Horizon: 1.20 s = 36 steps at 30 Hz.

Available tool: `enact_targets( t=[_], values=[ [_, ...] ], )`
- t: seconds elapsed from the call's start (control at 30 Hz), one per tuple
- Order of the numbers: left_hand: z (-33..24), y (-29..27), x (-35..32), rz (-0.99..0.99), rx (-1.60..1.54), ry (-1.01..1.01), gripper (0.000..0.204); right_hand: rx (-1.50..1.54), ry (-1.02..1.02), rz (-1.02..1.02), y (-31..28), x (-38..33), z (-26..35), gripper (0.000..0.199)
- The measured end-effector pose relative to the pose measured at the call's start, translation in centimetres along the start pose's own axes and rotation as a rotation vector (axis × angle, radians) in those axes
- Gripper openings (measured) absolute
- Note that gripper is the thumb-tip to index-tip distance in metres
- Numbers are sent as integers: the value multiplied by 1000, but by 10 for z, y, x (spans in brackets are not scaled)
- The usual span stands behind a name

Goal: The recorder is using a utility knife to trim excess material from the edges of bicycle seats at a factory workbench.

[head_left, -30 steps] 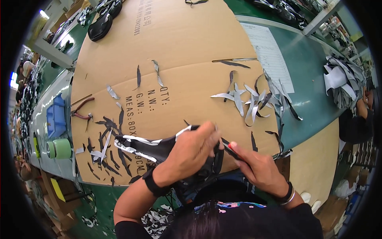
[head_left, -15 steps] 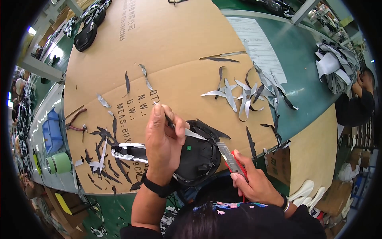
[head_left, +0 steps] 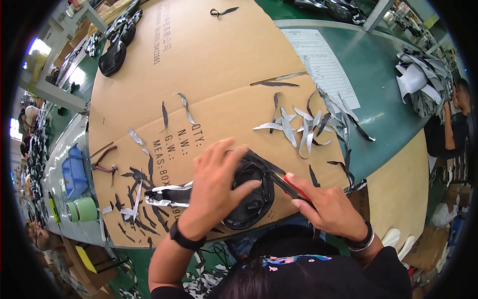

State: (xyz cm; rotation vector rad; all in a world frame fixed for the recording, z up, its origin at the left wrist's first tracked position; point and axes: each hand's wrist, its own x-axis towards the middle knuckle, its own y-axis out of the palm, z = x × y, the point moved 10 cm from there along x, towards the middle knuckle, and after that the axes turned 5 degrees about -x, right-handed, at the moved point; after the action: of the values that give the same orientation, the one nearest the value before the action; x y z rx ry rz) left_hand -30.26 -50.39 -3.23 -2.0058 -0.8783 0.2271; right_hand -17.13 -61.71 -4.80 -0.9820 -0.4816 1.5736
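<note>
A black shoe upper (head_left: 249,202) with a black-and-white patterned part (head_left: 167,194) lies on the brown cardboard sheet (head_left: 209,74) near its front edge. My left hand (head_left: 214,187) presses down on the upper with fingers spread over it. My right hand (head_left: 326,209) grips red-handled scissors (head_left: 286,182), whose blades reach into the upper's right edge. Trimmed strips (head_left: 303,124) in black and grey lie scattered on the cardboard beyond my right hand, and more dark scraps (head_left: 137,199) lie to the left.
Red-handled pliers (head_left: 102,162), a blue tray (head_left: 74,172) and a green tape roll (head_left: 82,209) sit at the left. A printed paper sheet (head_left: 323,65) lies on the green table. More uppers (head_left: 114,47) lie far left. A person (head_left: 453,124) works by a pile of cut pieces (head_left: 423,82).
My left hand dropped the strip it was lifting and now lies flat on the black upper. My right hand brought the scissors up to the upper's edge.
</note>
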Motion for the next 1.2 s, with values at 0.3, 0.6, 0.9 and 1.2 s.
enact_targets(
  t=[0.3, 0.6, 0.9, 1.2],
  values=[
    [-15, 12, 22, -43, -172, 248, 7, 142, -61, 46, -6, 22, 1, 55],
    [8, -3, 30, -155, -433, 100, 7, -23, -22, -92, 12, 11, 17, 61],
    [57, -5, 13, -483, -1510, -132, 14, 404, 112, -40, 33, -18, 7, 60],
    [83, -19, -2, -232, -1046, -559, 12, -101, -68, -153, -5, 16, 5, 52]
  ],
)
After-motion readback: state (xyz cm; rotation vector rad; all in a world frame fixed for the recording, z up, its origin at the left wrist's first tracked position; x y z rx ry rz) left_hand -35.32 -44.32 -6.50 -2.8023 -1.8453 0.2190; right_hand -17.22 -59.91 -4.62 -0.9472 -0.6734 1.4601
